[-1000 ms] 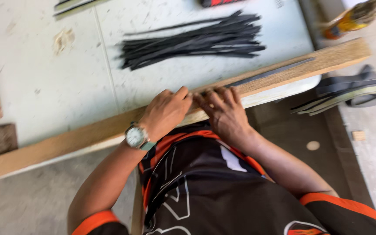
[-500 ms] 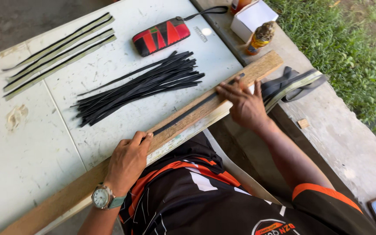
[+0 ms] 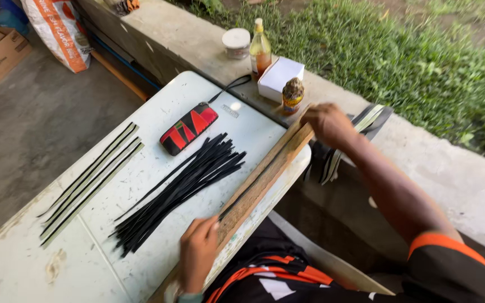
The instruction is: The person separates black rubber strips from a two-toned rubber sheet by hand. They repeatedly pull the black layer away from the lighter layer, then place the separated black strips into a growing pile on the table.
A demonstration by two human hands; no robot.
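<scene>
**Wooden strip held at both ends along the tabletop's near edge**

Wooden and pale brown, the long flat strip (image 3: 265, 177) lies along the near right edge of the white tabletop (image 3: 141, 258), with a thin dark strip lying along its top face. My right hand (image 3: 325, 122) is closed over its far end, at the tabletop's far right corner, fingers curled over the wood. My left hand (image 3: 197, 252) presses on the strip nearer to me, fingers bent down with their tips on the wood's inner edge; it pins the strip rather than wrapping round it.

Just beside the strip, toward the middle of the tabletop, lies a loose bundle of thin black strips (image 3: 181, 188), fanned out a little at the far end. Beyond it, near the far edge, sits a red and black patterned pouch (image 3: 189, 128) with a dark cord. Along the left edge lie a few long pale green strips with dark borders (image 3: 88, 182), well apart from the bundle.

Off the tabletop, on the concrete ledge (image 3: 209, 39), stand a small white box (image 3: 280, 77), a brown glass bottle (image 3: 260, 50), a small jar with a lumpy top (image 3: 293, 94) and a white round tub (image 3: 236, 42).
</scene>
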